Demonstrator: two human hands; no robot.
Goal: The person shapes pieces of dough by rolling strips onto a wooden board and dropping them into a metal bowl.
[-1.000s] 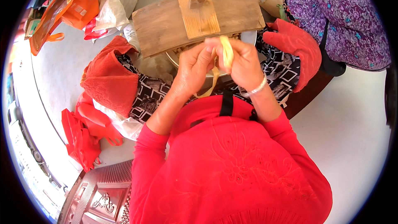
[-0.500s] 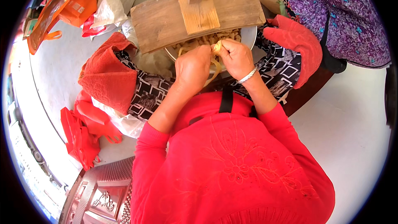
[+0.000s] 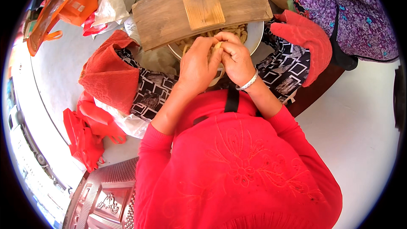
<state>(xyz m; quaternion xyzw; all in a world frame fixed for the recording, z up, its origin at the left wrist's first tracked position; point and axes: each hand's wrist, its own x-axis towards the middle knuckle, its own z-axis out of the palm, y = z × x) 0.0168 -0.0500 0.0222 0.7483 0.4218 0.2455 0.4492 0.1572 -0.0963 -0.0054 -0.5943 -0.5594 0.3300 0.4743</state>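
My left hand [image 3: 197,63] and my right hand [image 3: 238,62] meet over the near side of a round, pale basin [image 3: 257,36]. Between their fingertips they pinch a soft, yellowish strip [image 3: 218,46], and part of it dangles in a loop below my fingers. Both hands are closed, and the fingers hide most of the strip. Many small yellowish-brown pieces [image 3: 240,31] lie in the basin just beyond my knuckles. A brown wooden board [image 3: 163,17] rests across the basin, covering much of it, with a lighter wooden block [image 3: 205,10] on top.
Red cloths [image 3: 111,74] drape over both knees. At the left are an orange bag [image 3: 78,6], a white bag [image 3: 116,0] and a red bag [image 3: 87,138]. A purple patterned fabric [image 3: 360,21] is at the upper right; a dark red embossed panel [image 3: 106,195] stands lower left.
My right fingers have come over toward my left hand, and the two hands now press closer together around the strip. Less of its dangling end shows. The board has stayed in place.
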